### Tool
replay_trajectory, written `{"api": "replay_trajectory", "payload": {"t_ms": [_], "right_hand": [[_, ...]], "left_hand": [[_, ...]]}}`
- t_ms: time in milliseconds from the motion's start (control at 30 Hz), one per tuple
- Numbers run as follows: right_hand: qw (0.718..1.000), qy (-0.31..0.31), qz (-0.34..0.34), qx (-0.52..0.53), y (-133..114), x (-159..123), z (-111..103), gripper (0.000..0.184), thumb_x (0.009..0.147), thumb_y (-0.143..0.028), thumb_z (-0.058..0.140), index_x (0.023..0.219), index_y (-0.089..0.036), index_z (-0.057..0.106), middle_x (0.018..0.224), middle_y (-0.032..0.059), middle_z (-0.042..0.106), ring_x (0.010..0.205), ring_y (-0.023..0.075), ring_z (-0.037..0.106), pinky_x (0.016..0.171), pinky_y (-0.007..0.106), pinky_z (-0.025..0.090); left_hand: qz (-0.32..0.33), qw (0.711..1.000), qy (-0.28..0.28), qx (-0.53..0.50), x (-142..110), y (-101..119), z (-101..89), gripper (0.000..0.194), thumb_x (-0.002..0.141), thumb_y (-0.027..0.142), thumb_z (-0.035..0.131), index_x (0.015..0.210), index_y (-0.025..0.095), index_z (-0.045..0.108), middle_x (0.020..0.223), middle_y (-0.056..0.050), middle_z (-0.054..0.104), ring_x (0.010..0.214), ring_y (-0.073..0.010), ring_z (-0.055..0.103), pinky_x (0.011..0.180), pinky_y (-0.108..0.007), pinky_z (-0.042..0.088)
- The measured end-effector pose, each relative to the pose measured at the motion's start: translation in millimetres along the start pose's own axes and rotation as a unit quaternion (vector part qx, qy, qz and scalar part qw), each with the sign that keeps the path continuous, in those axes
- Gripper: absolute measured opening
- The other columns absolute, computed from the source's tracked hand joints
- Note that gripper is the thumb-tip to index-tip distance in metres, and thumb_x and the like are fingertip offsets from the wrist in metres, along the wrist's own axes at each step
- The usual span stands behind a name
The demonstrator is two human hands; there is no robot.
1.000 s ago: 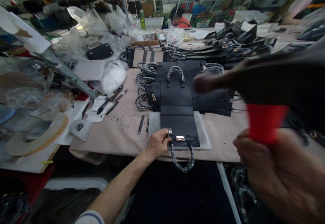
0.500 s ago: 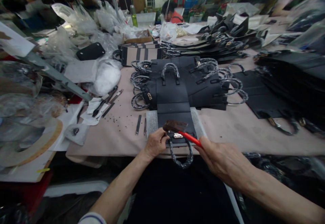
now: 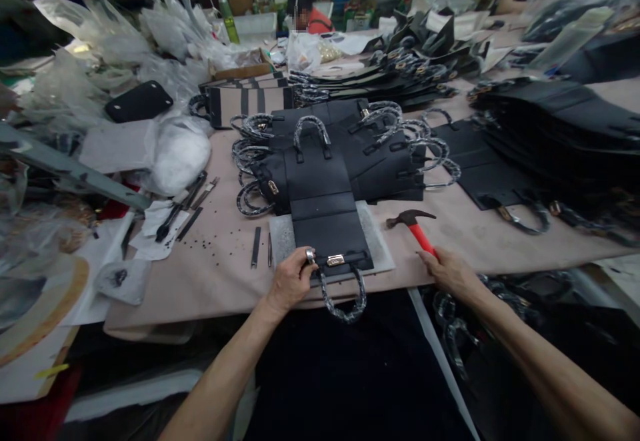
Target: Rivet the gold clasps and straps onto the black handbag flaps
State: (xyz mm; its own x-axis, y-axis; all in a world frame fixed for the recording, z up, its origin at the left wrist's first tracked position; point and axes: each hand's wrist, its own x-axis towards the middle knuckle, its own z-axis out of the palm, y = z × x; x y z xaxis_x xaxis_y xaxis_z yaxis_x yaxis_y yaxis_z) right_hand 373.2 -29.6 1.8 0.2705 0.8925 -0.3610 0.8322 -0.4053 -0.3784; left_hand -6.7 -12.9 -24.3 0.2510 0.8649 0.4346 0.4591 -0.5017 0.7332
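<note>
Hammer off to the side, metal punch pinched over the black bag panel

Left hand [image 3: 291, 280] has the little metal punch [image 3: 310, 255] pinched at the panel's [image 3: 327, 228] near edge, beside the gold clasp [image 3: 335, 260]; right hand [image 3: 447, 269] is closed round the red handle of the claw hammer [image 3: 418, 228], over the tabletop [image 3: 215, 281].

The left hand [image 3: 293, 280] hides part of the metal piece [image 3: 310, 254] it pinches, the bag [image 3: 323, 184] much of the slab [image 3: 379, 238]. The right hand [image 3: 450, 271] covers the hammer's [image 3: 415, 222] handle end. Picture edges cut off the roll [image 3: 70, 300] at 8 o'clock and the stack [image 3: 565, 128] at 3. Specks [image 3: 217, 234] near 9 are too small to identify.
</note>
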Motion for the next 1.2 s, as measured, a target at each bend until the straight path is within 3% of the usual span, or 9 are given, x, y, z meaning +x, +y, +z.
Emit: {"api": "replay_trajectory", "payload": {"t_ms": [133, 200, 300, 467, 767, 933, 1033, 1100, 1200], "right_hand": [[0.961, 0.167, -0.195, -0.101, -14.0, 3.6, 15.6, 0.039, 0.100, -0.040, 0.046, 0.121, -0.011, 0.061, 0.116, 0.0223, 0.062, 0.097, 0.0337, 0.062, 0.082, 0.047, 0.051], [0.936, 0.180, -0.300, -0.041, -38.1, 1.7, 27.9, 0.041, 0.100, -0.037, 0.049, 0.130, -0.011, 0.058, 0.129, 0.0229, 0.058, 0.114, 0.0358, 0.059, 0.094, 0.051, 0.050], [0.912, 0.129, -0.388, 0.015, -71.8, -0.6, 50.8, 0.039, 0.098, -0.033, 0.056, 0.132, -0.014, 0.059, 0.136, 0.0202, 0.056, 0.126, 0.0364, 0.053, 0.105, 0.055, 0.045], [0.916, 0.097, -0.388, 0.023, -81.8, 1.8, 72.7, 0.044, 0.098, -0.032, 0.058, 0.139, -0.017, 0.058, 0.146, 0.0185, 0.051, 0.132, 0.0386, 0.046, 0.109, 0.061, 0.038], [0.915, 0.055, -0.394, 0.064, -71.3, 6.6, 65.9, 0.051, 0.091, -0.015, 0.059, 0.141, -0.020, 0.056, 0.150, 0.0160, 0.048, 0.135, 0.0360, 0.045, 0.113, 0.062, 0.037], [0.920, 0.050, -0.385, 0.062, -72.9, 3.4, 67.7, 0.053, 0.091, -0.014, 0.058, 0.144, -0.021, 0.054, 0.152, 0.0156, 0.047, 0.139, 0.0362, 0.045, 0.117, 0.067, 0.032], [0.919, 0.054, -0.383, 0.074, -73.5, 2.4, 68.6, 0.052, 0.092, -0.015, 0.059, 0.143, -0.023, 0.055, 0.151, 0.0149, 0.049, 0.138, 0.0360, 0.047, 0.117, 0.068, 0.032], [0.918, 0.057, -0.385, 0.081, -73.3, 2.6, 68.4, 0.054, 0.091, -0.015, 0.060, 0.144, -0.025, 0.055, 0.151, 0.0146, 0.049, 0.138, 0.0355, 0.047, 0.117, 0.068, 0.032], [0.913, 0.050, -0.393, 0.093, -68.4, 5.3, 66.4, 0.055, 0.090, -0.015, 0.061, 0.144, -0.025, 0.054, 0.153, 0.0152, 0.048, 0.142, 0.0349, 0.045, 0.119, 0.069, 0.028]], "left_hand": [[-0.002, 1.000, -0.014, -0.007, 2.4, 4.0, -4.6, 0.016, 0.092, 0.015, 0.060, 0.108, 0.018, 0.063, 0.113, -0.010, 0.073, 0.108, -0.0216, 0.072, 0.097, -0.036, 0.060], [-0.002, 1.000, -0.021, -0.008, 3.4, 5.7, -7.0, 0.017, 0.093, 0.016, 0.061, 0.110, 0.018, 0.063, 0.115, -0.011, 0.073, 0.109, -0.0219, 0.072, 0.098, -0.037, 0.060], [-0.006, 1.000, -0.024, -0.001, 4.3, 6.9, -8.7, 0.017, 0.095, 0.017, 0.062, 0.111, 0.018, 0.064, 0.115, -0.011, 0.073, 0.110, -0.0223, 0.072, 0.100, -0.038, 0.060], [0.005, 0.999, -0.025, 0.030, 5.7, 7.7, -5.6, 0.014, 0.093, 0.014, 0.062, 0.106, 0.018, 0.064, 0.113, -0.010, 0.073, 0.107, -0.0216, 0.072, 0.098, -0.037, 0.061], [-0.080, 0.996, 0.027, -0.019, -3.4, 1.8, -6.1, 0.006, 0.096, 0.019, 0.062, 0.101, 0.017, 0.065, 0.109, -0.010, 0.074, 0.105, -0.0222, 0.073, 0.098, -0.041, 0.060], [0.009, 0.999, -0.042, -0.015, -0.9, 1.6, -7.1, 0.008, 0.094, 0.019, 0.065, 0.102, 0.019, 0.068, 0.113, -0.011, 0.074, 0.108, -0.0230, 0.073, 0.098, -0.040, 0.061], [-0.125, 0.986, 0.061, -0.097, -0.1, -3.9, -7.7, 0.014, 0.096, 0.029, 0.066, 0.102, 0.017, 0.067, 0.110, -0.011, 0.075, 0.102, -0.0240, 0.075, 0.090, -0.040, 0.064], [-0.234, 0.944, 0.149, -0.177, -1.9, -9.3, -10.6, 0.023, 0.095, 0.037, 0.068, 0.103, 0.016, 0.065, 0.109, -0.011, 0.074, 0.095, -0.0248, 0.076, 0.079, -0.038, 0.066], [-0.265, 0.927, 0.164, -0.208, -2.9, -10.0, -15.1, 0.030, 0.087, 0.040, 0.078, 0.100, 0.015, 0.066, 0.108, -0.011, 0.075, 0.093, -0.0248, 0.076, 0.080, -0.037, 0.066]]}}
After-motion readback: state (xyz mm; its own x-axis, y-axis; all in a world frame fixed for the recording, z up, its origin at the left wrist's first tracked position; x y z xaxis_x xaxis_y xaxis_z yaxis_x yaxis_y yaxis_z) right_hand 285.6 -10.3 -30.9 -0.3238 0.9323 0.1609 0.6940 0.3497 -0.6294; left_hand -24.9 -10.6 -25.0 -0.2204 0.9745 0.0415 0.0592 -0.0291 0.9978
